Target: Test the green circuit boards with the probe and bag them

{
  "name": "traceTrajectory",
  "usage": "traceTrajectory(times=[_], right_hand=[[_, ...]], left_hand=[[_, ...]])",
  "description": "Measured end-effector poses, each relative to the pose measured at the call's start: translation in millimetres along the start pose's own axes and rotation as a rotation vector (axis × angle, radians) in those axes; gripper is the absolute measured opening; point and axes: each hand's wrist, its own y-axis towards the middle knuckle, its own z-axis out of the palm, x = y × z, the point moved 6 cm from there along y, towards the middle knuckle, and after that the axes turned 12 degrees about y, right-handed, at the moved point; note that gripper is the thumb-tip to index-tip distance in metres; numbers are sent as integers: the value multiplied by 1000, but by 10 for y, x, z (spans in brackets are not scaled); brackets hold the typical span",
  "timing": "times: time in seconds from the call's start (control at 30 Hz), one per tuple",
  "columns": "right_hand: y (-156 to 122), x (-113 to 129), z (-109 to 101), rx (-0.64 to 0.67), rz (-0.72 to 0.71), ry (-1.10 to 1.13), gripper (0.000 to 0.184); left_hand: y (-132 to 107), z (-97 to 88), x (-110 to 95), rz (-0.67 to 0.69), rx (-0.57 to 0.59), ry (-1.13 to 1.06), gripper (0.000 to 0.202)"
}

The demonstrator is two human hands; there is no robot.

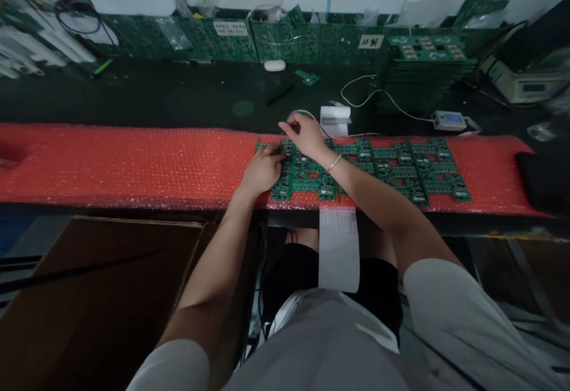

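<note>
My left hand (262, 171) lies on the leftmost green circuit board (281, 191), its fingers curled over the board's upper part. Above that board my right hand (305, 134) is raised, with thumb and fingers brought together in a pinch. Thin coloured wires (306, 112) arc just behind the right hand; whatever its fingertips hold is too small to make out. More circuit board panels (439, 168) lie in a row to the right, partly covered by my right forearm. All of them rest on red bubble wrap (178, 165).
Behind the wrap are a white paper roll (335, 113), a small meter (449, 120) with a white cable, and a tall stack of boards (423, 76). A paper strip (338, 248) hangs over the front edge. A cardboard box (102, 284) stands at lower left.
</note>
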Motion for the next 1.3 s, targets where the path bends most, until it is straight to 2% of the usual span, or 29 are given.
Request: traceTrajectory(times=[0.13,0.27,0.37,0.5,0.63,0.83,1.1,1.3], right_hand=[[-283,268,-89,87,-9,122,36],[-702,363,36,207,28,128,34],[-838,372,138,227,16,108,32],[-828,409,202,238,-46,67,30],[-832,437,219,252,-97,-2,28],[-859,454,234,245,-118,-60,26],[-866,493,237,257,-134,-100,26],[-864,465,244,266,-108,-41,28]], left_hand=[[-57,-27,128,-34,-58,-208,52],[-376,-198,235,-258,-333,-408,48],[-717,-309,141,-375,-527,-458,36],[-1070,-408,-128,-386,-622,-383,28],[-1287,-462,-368,-341,-632,-310,29],[-1451,-389,-564,-365,-547,-296,27],[-1474,-292,-835,-260,-516,-302,26],[-1452,-254,-911,-246,-470,-288,24]])
